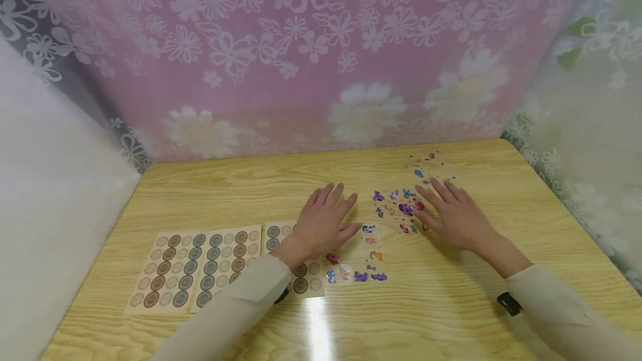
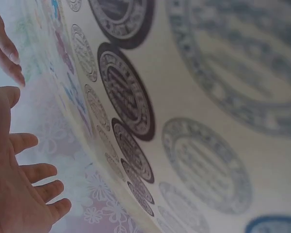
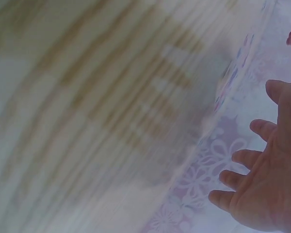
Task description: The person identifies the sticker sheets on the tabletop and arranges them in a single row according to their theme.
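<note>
If lifting, pinch by a near corner the clear sticker sheet (image 1: pixel 355 261), judged light, limp and slippery, found well in from the far edge of the worktop (image 1: pixel 426 305), with left hand (image 1: pixel 321 223) and right hand (image 1: pixel 455 215) spread, holding nothing.

Head cam is aimed fwd & down from above the table (image 1: pixel 241 183), curtain (image 1: pixel 311 60) faced. L wrist cam is turned sideways, printed sheet (image 2: pixel 160 97) seen v. close, L fingers (image 2: pixel 39 172) at frame left. R wrist cam is likewise tilted, prob. low over blurred table; R fingers (image 3: pixel 247 158) framed right. Curtain is shared by all 3.
</note>
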`<move>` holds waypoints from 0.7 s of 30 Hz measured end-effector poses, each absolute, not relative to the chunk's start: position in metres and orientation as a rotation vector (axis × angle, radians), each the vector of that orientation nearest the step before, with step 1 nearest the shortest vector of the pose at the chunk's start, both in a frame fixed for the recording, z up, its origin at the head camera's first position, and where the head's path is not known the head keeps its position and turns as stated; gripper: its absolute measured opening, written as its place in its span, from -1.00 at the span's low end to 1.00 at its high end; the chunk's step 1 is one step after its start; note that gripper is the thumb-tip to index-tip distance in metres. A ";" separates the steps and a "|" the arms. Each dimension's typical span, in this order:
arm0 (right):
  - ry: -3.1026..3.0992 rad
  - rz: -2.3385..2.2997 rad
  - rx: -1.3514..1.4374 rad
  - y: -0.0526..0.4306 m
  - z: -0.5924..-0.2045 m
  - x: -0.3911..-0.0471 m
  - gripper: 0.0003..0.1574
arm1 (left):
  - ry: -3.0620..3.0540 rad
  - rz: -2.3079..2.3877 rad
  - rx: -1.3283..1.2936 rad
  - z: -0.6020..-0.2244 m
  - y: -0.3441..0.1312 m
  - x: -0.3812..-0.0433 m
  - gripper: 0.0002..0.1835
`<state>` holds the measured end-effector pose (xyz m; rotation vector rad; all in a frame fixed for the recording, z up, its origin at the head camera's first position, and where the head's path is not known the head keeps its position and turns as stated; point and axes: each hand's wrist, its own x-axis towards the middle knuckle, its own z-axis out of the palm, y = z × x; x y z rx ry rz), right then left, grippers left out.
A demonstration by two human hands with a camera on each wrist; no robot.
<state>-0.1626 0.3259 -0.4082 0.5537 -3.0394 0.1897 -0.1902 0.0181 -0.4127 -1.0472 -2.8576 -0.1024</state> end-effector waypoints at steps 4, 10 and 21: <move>-3.056 0.229 0.566 0.337 -0.409 -0.166 -0.22 | -2.900 -0.089 -1.052 -0.416 0.027 -0.194 -0.30; -3.120 0.593 0.418 0.348 -0.411 -0.171 -0.17 | -2.928 -0.094 -1.069 -0.415 0.043 -0.199 -0.30; -3.101 0.913 0.317 0.340 -0.407 -0.179 -0.12 | -3.047 -0.560 -0.995 -0.413 0.065 -0.211 -0.35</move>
